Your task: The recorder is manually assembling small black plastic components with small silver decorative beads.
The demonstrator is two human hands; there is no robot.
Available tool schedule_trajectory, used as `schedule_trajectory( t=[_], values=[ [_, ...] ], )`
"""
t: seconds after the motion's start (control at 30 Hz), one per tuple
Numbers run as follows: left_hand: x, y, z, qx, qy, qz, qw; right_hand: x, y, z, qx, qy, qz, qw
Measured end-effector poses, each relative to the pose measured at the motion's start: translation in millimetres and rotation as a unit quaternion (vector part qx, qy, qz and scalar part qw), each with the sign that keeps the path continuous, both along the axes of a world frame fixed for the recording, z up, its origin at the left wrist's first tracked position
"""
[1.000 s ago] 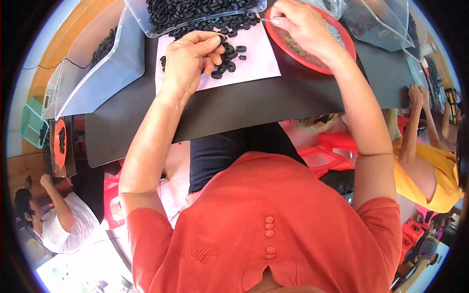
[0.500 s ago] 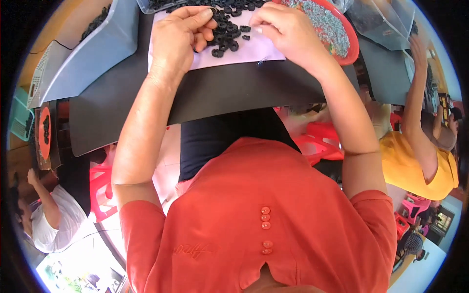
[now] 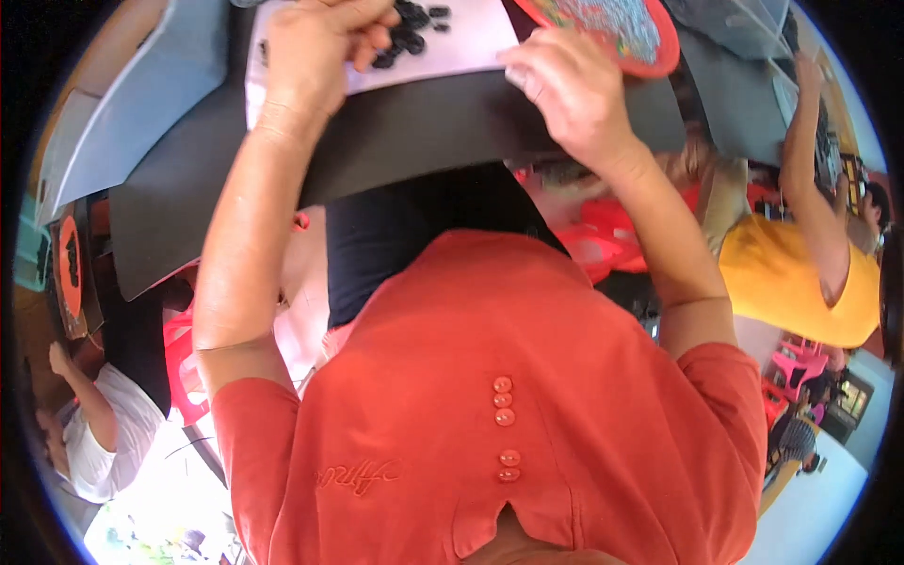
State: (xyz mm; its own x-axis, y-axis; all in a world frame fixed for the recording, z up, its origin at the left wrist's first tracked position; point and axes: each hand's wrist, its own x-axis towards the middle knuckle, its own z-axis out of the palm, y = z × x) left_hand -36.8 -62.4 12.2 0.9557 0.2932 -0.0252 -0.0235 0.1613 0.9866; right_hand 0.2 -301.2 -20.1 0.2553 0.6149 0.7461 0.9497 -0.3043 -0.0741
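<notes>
At the top edge, my left hand (image 3: 325, 42) is closed, thumb against curled fingers, over a white sheet (image 3: 461, 47). What it holds, if anything, is too small or hidden to name. Just beside its fingertips lies a loose pile of small black ring-like parts (image 3: 407, 42). My right hand (image 3: 574, 99) is farther right, fingers bent together in a pinch at the sheet's front right corner. Anything between those fingers cannot be made out. Past that hand stands a red tray (image 3: 664, 66) of small silvery-blue pieces.
A dark table (image 3: 405, 132) lies under the sheet. On the left stands a large grey bin (image 3: 160, 104), and a clear tub (image 3: 730, 28) is at the upper right. People in white (image 3: 113, 433) and yellow (image 3: 786, 282) sit on either side. Red stools (image 3: 603, 240) show below the table.
My right hand has drawn back from the black parts toward the sheet's front right corner. The left hand stays closed by the pile. The whole view has shifted, with the table higher in it.
</notes>
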Motion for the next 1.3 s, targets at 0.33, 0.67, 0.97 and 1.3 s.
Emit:
schedule_trajectory(
  t=[0.33, 0.67, 0.97, 1.3],
  values=[
    [-2, -9, 4, 0.084, -0.046, -0.023, 0.995, -98, -53, -168, -0.064, 0.385, -0.144, 0.909],
    [7, 7, -24, 0.149, -0.084, -0.031, 0.985, -98, -51, -195, -0.141, 0.418, -0.176, 0.880],
    [3, 4, -14, 0.084, -0.077, -0.035, 0.993, -93, -57, -77, -0.203, 0.481, 0.011, 0.853],
    [-1, -1, -6, 0.098, -0.052, -0.026, 0.993, 49, -39, 62, -0.063, 0.087, -0.129, 0.986]
  ],
)
